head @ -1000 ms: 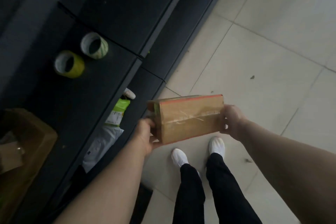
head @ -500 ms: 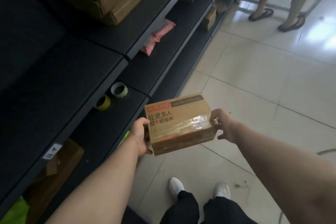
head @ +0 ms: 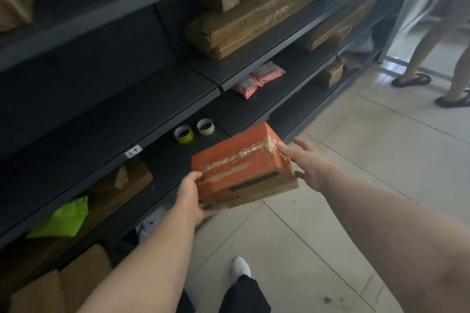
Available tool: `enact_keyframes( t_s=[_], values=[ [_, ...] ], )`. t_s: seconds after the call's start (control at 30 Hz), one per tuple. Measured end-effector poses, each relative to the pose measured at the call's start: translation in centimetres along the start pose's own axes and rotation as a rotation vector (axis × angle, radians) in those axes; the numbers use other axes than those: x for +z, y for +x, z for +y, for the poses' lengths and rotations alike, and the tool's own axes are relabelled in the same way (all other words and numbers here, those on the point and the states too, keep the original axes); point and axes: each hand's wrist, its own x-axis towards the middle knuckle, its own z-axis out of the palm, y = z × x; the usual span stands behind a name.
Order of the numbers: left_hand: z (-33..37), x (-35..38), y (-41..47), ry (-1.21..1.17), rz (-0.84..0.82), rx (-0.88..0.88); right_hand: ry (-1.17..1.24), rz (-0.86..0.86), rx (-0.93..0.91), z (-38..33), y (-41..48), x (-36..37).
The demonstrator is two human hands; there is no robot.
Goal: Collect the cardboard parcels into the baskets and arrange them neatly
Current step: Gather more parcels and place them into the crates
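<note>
An orange-topped cardboard parcel (head: 239, 165) sealed with clear tape hangs in front of the dark shelving, tilted. My left hand (head: 190, 198) grips its near left corner from below. My right hand (head: 305, 162) rests against its right end with the fingers spread. No basket is in view.
Dark metal shelves (head: 127, 114) run along the left, holding two tape rolls (head: 194, 131), brown boxes (head: 249, 23), a pink pouch (head: 256, 79) and green bags (head: 61, 218). Another person's legs (head: 432, 43) stand at the far right on the tiled floor (head: 356, 160). My own shoe (head: 240, 267) is below.
The view has lifted from the floor toward the shelves. The parcel has turned so its orange face shows on top, and my right hand's fingers have spread against its end.
</note>
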Motion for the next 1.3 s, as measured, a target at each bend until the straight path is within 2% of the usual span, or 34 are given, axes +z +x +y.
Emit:
enact_keyframes(
  t_s=[0.1,0.2,0.33,0.4,0.53,0.7,0.97,1.1,1.2,1.3],
  values=[
    [-3.0,-1.5,-3.7,-0.124,0.064,0.046,-0.08,-0.202,0.069,0.8,-2.9,-0.5],
    [-5.6,-3.1,-6.4,-0.2,0.116,0.067,-0.132,-0.322,0.006,1.6,-5.2,-0.8],
    [-8.0,-7.2,-9.2,-0.387,0.086,0.131,-0.084,-0.465,-0.021,1.6,-8.6,0.9],
    [-8.5,-9.5,-10.8,-0.431,0.099,0.153,-0.113,-0.465,0.031,1.7,-10.8,2.6],
    [-9.4,-13.3,-14.6,-0.362,0.062,0.22,-0.122,-0.458,0.062,3.4,-14.8,6.2],
    [-10.8,-19.7,-17.7,-0.383,0.164,0.288,-0.058,-0.451,0.07,5.9,-18.6,11.7],
    [-15.6,-36.9,-22.3,-0.545,0.283,0.326,0.0,-0.529,0.076,13.9,-27.2,26.0],
    [-16.3,-45.5,-25.2,-0.577,0.393,0.429,-0.184,-0.651,0.108,18.1,-31.7,33.9],
    [-15.6,-51.7,-26.5,-0.584,0.546,0.505,-0.399,-0.683,-0.011,20.1,-34.9,39.7],
    [-15.6,-56.6,-27.6,-0.517,0.692,0.48,-0.592,-0.792,-0.081,21.7,-38.2,44.0]
  ],
)
